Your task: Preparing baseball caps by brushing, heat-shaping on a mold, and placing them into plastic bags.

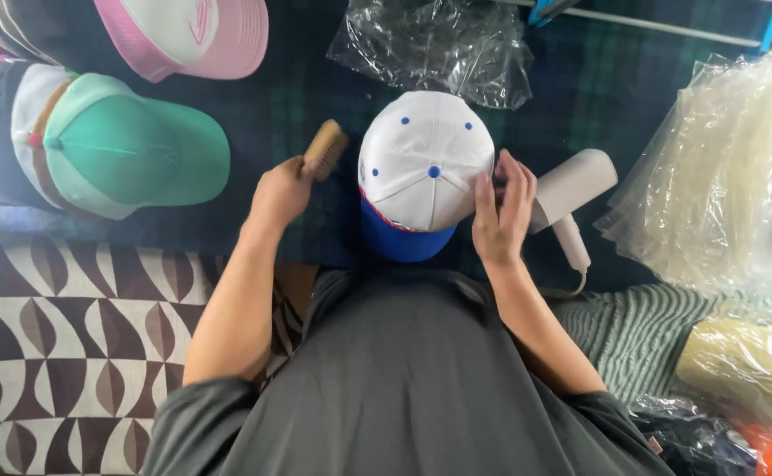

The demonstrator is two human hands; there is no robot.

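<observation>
White cap and wooden brush on dark plaid cloth

The white baseball cap with blue eyelets, blue top button and blue brim sits crown up, brim toward the person. The small tan wooden brush lies tilted just left of it.

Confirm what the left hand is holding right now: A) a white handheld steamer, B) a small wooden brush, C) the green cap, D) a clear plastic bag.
B: the left hand is closed on a small wooden brush just left of the white cap, while the right hand rests on the cap's other side.
</observation>
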